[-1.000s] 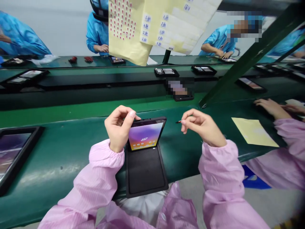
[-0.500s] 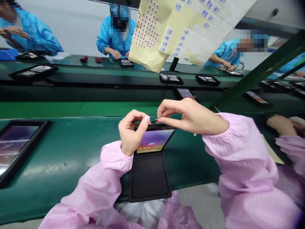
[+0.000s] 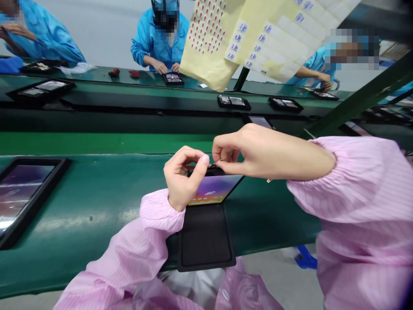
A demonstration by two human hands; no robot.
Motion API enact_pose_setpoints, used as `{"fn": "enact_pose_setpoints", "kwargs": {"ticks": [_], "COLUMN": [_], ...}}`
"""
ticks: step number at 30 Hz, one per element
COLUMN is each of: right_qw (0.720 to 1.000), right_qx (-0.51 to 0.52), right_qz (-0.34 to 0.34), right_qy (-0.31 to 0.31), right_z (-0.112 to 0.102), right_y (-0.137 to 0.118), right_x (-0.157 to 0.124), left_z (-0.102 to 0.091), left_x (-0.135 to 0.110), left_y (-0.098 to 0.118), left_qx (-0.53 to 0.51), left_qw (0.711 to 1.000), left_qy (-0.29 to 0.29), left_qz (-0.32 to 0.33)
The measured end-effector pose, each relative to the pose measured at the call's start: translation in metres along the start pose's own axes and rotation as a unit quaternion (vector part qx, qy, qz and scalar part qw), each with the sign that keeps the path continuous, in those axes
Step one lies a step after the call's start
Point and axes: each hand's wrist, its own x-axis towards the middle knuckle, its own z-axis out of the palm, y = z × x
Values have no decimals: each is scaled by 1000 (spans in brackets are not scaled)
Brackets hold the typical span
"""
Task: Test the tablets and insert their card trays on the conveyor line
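right hand point(image 3: 247, 150), moved in to the tablet point(image 3: 211, 189) (screen lit), pinches a tiny piece point(image 3: 213, 165); left hand point(image 3: 183, 178) grips tablet top

One camera, and it rides on the wearer's head, facing forward and tipped down over the table point(image 3: 122, 224)! The pink sleeves point(image 3: 116, 258) sweep in from the lower corners, so we're above and behind both arms, close in. Left hand point(image 3: 183, 176) and right hand point(image 3: 248, 150) sit around mid-picture, the tablet point(image 3: 216, 189) turning its screen back toward us. Drop to the bottom edge and there's the wearer's lap point(image 3: 248, 288), nearly straight below. Look up top: hanging paper point(image 3: 211, 47) cuts across the upper view, and well beyond it a person in blue point(image 3: 163, 51) faces our way before the pale wall point(image 3: 103, 34).
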Motion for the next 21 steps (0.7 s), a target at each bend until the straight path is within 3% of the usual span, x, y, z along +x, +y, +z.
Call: {"fn": "enact_pose_setpoints", "kwargs": {"ticks": [4,8,11,15,21], "right_qw": [999,991,981,975,959], "right_qx": [31,131,172,160,207], "right_qz": [-9,16,40,12,-9], "right_qy": [10,30,76,156,193], "right_z": [4,14,25,41,56], "right_y": [3,10,13,13,16], "right_x": [5,4,0,-7,-15], "left_z": [0,1,1,0,1], "left_x": [1,2,1,1,1], "left_y": [2,2,1,-2,-2], "left_qx": [14,21,18,13,7], "left_qw": [1000,1000,999,1000,1000], "left_qy": [8,15,16,15,14], "left_qz": [17,16,22,21,22]}}
